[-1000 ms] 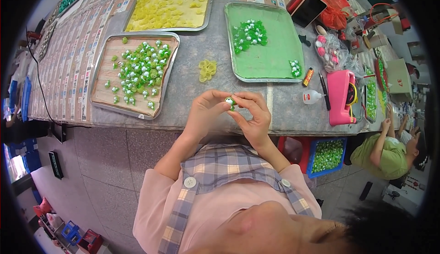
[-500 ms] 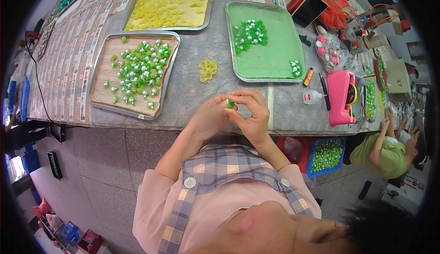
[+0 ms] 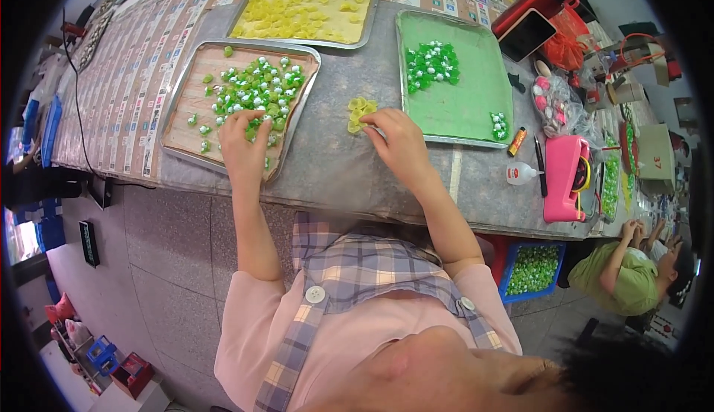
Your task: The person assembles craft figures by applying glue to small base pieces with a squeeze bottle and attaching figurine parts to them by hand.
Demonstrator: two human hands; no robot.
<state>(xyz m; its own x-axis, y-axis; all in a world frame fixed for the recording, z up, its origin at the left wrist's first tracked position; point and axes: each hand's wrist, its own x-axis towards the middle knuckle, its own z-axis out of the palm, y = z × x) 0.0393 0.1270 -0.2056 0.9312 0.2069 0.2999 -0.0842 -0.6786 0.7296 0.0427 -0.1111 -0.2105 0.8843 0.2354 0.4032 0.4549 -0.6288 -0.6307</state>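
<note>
My left hand (image 3: pixel 242 143) reaches into a metal tray (image 3: pixel 178 126) that holds several small green and white pieces (image 3: pixel 256 88), with its fingertips on the pieces near the tray's front. My right hand (image 3: pixel 401 140) rests on the grey table top (image 3: pixel 335 166), fingers touching a small pile of yellow discs (image 3: pixel 358 112). Whether either hand has closed on a piece is hidden by the fingers. To the right lies a green tray (image 3: pixel 468 107) with a cluster of finished green pieces (image 3: pixel 431 62) and a few more at its front corner (image 3: pixel 497 124).
A tray full of yellow discs (image 3: pixel 309 7) stands at the back. A pink tool (image 3: pixel 565 178), a small bottle (image 3: pixel 520 174), a pen and a bag of pink pieces (image 3: pixel 550 103) lie at the right. A blue bin of green pieces (image 3: pixel 532 271) sits under the table beside another person (image 3: pixel 632 271).
My hands were together at the table's front edge holding a small green piece. They have parted: the left went to the tray of green pieces, the right to the yellow discs.
</note>
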